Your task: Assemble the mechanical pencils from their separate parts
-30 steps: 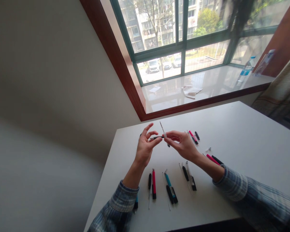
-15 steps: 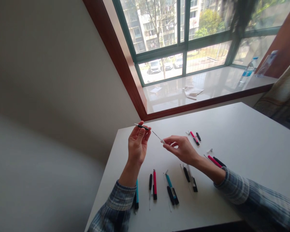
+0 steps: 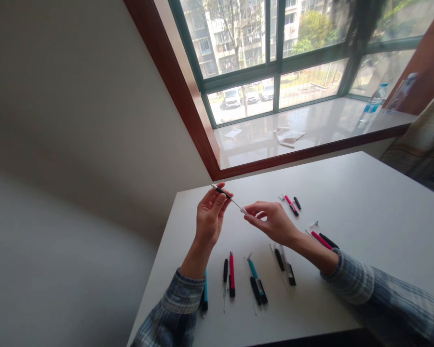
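Pen pieces laid out nearest, across the lower middle of the frame, on a white table: red barrel, teal barrel and pale barrel, each beside black parts. Farther up, at centre, black front section with silver tip, raised off the table, closely gripped between fingers and thumb of left hand. Slim refill meeting its lower right end, opposite end in a white piece pinched by right hand. Beyond, right of centre, pink barrel beside black cap. At upper right, bottle on windowsill.
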A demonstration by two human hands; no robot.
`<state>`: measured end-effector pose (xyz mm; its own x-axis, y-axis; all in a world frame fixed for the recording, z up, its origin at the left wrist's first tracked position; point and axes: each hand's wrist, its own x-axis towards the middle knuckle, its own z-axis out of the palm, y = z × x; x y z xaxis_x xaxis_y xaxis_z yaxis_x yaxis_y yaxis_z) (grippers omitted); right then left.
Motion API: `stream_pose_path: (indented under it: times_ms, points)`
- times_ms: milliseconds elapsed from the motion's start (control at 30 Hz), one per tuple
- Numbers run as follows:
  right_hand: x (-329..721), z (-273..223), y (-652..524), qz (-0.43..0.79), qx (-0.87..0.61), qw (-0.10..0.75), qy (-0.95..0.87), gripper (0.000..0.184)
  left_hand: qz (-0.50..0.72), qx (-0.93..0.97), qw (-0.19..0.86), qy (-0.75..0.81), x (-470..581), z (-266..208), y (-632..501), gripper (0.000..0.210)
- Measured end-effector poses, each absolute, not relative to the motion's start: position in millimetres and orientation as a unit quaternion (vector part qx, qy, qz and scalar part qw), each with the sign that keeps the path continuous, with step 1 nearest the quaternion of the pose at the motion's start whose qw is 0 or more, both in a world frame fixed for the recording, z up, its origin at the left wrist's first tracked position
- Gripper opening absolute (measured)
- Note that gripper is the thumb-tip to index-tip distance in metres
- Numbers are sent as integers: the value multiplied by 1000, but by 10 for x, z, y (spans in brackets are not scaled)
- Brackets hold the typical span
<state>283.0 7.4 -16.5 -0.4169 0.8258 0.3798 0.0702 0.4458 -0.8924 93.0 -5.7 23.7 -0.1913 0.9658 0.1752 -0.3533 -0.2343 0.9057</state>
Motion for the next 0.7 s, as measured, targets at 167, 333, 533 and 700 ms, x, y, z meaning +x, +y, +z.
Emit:
stream_pose_path:
  times_ms: [167,333,533,700]
  points:
    - [2827,-168,82,420,-308,448,-726,24,652,421,488,399,951,218,-63,39]
    - [2830,-165,97,434,-317,459,-708,22,610,477,468,427,965,154,-63,35]
    - [2835,-172,119,448,-326,474,-685,19,595,503,458,428,964,108,-47,28]
    - [2831,-166,119,476,-325,464,-673,22,594,504,453,434,951,98,-66,25]
